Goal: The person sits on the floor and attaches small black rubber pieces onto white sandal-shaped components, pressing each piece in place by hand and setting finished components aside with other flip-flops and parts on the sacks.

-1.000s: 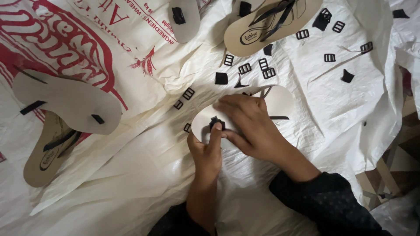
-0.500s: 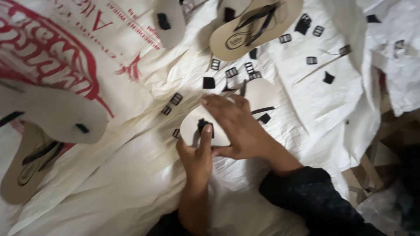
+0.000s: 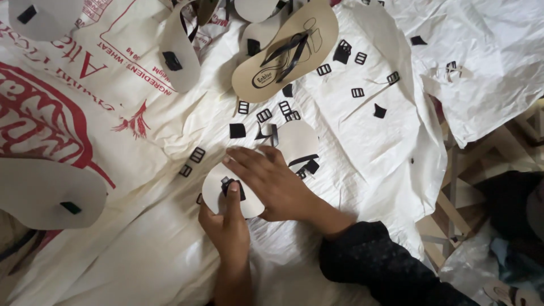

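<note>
Hands (image 3: 249,198) press pale sole (image 3: 218,190) — red-printed white sack (image 3: 85,107) left

— What do we have underfoot here?

— We see a spread of white woven sacks (image 3: 141,266) laid flat and wrinkled, one of them printed in red (image 3: 45,113) at the left. They cover nearly the whole view.

— And past the sacks?

— At the right edge we make out a tiled floor (image 3: 481,153) with pale bands crossing darker brownish fields. A clear plastic bag (image 3: 481,255) lies crumpled on it at the lower right, and something dark (image 3: 510,198) sits beside it; we cannot tell what.

— How is the light?

— Soft and even, we would say, with only faint shadows in the folds. We see no walls, windows or furniture.
</note>
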